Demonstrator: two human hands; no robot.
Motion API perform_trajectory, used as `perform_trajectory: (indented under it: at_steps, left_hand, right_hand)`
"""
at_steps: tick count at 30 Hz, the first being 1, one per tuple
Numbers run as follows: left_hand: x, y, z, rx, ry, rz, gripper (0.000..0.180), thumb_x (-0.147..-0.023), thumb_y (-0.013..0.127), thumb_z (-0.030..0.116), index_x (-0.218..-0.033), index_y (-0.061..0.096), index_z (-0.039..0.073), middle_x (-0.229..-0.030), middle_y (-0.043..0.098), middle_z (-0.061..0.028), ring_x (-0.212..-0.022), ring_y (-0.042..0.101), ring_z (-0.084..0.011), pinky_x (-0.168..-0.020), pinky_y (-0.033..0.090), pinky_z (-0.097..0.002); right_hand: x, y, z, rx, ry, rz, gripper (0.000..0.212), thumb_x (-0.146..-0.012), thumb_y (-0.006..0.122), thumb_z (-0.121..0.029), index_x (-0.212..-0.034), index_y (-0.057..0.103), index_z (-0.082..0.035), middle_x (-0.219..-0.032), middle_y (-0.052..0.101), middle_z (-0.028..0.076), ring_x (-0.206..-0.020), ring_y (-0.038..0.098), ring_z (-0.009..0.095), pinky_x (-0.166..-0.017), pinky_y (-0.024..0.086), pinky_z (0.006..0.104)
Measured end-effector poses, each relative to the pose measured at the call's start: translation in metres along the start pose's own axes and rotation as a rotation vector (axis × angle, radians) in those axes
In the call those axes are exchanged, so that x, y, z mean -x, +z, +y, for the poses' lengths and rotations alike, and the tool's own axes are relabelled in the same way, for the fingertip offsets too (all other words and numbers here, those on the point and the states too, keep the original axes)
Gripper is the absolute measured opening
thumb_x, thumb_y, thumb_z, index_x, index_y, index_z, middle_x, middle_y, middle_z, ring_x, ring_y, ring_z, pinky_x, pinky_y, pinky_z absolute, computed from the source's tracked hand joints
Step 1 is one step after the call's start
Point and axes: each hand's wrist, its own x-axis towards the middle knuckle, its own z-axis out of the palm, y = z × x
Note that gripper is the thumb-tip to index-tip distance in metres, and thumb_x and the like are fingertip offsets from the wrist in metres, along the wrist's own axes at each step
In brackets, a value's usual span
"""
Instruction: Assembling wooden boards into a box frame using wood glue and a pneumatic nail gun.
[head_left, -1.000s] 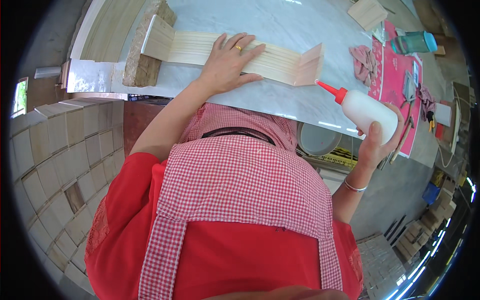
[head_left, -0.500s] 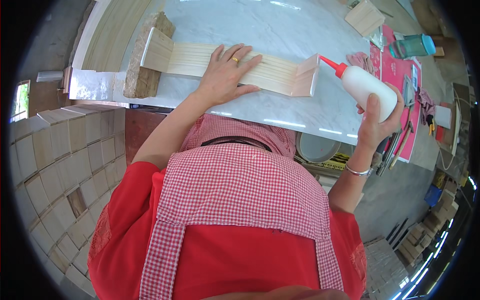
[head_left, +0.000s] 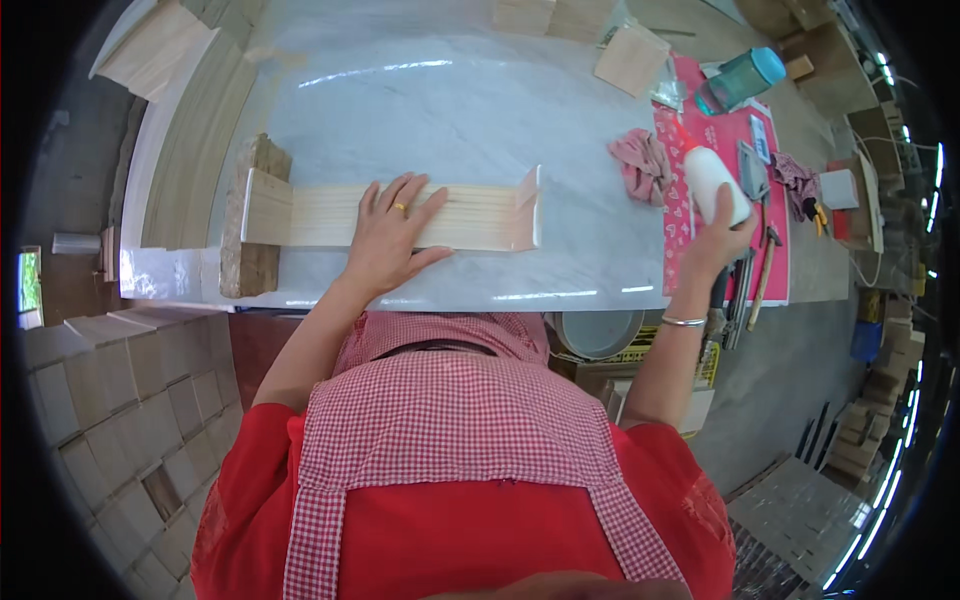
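My left hand lies flat with spread fingers on a long pale wooden panel with lengthwise lines. A short upright board stands at each end of the panel, and the left one rests against a rough brown block. On the right, my right hand grips the lower part of a white squeeze bottle with a red nozzle. The bottle is tilted, its nozzle pointing away from me over a pink patterned sheet. A crumpled pink cloth lies just left of the bottle.
Stacked wooden boards line the table's left side. Beyond the bottle stand a teal drinking bottle and a square wooden piece. A hammer and other tools lie at the right. Wooden blocks are piled at lower left.
My right hand has carried the squeeze bottle away from the panel's right end to over the pink sheet. My left hand stays flat on the panel. The whole view has shifted.
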Motion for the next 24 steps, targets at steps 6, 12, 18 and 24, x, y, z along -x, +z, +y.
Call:
perform_trajectory:
  at_steps: [6,12,18,24]
  left_hand:
    - [0.005,0.006,-0.003,0.021,0.001,0.008,0.072,-0.083,0.067,0.054,-0.142,0.049,0.018,-0.147,0.041,-0.0117,-0.138,0.035,-0.0304,-0.114,0.024,-0.0572]
    - [0.005,0.006,-0.001,0.005,0.003,0.008,0.072,-0.083,0.067,0.056,-0.142,0.050,0.018,-0.147,0.041,-0.0113,-0.138,0.035,-0.0301,-0.114,0.024,-0.0569]
    - [0.004,0.006,-0.002,0.002,-0.008,-0.022,0.073,-0.084,0.066,0.054,-0.144,0.047,0.018,-0.149,0.040,-0.0113,-0.140,0.034,-0.0316,-0.116,0.022,-0.0562]
    - [0.003,0.005,-0.002,0.005,0.014,0.011,0.073,-0.083,0.067,0.055,-0.143,0.049,0.017,-0.147,0.041,-0.0121,-0.139,0.035,-0.0305,-0.114,0.024,-0.0571]
  right_hand:
    - [0.024,-0.020,-0.030,-0.291,0.114,-0.366,0.048,-0.087,0.072,-0.031,-0.116,0.054,0.003,-0.106,0.059,0.013,-0.095,0.060,0.021,-0.081,0.051,0.0326]
    - [0.049,-0.016,-0.039,-0.211,0.036,-0.562,0.052,-0.081,0.074,-0.035,-0.115,0.056,0.001,-0.102,0.061,0.010,-0.094,0.059,0.017,-0.085,0.046,0.0311]
    - [0.044,-0.010,-0.031,-0.065,-0.072,-0.642,0.055,-0.084,0.071,-0.034,-0.120,0.052,0.001,-0.103,0.060,0.011,-0.088,0.062,0.018,-0.062,0.053,0.0297]
    - [0.041,-0.023,-0.049,-0.135,0.015,-0.714,0.047,-0.083,0.073,-0.030,-0.114,0.055,0.000,-0.102,0.059,0.007,-0.093,0.056,0.015,-0.084,0.047,0.0310]
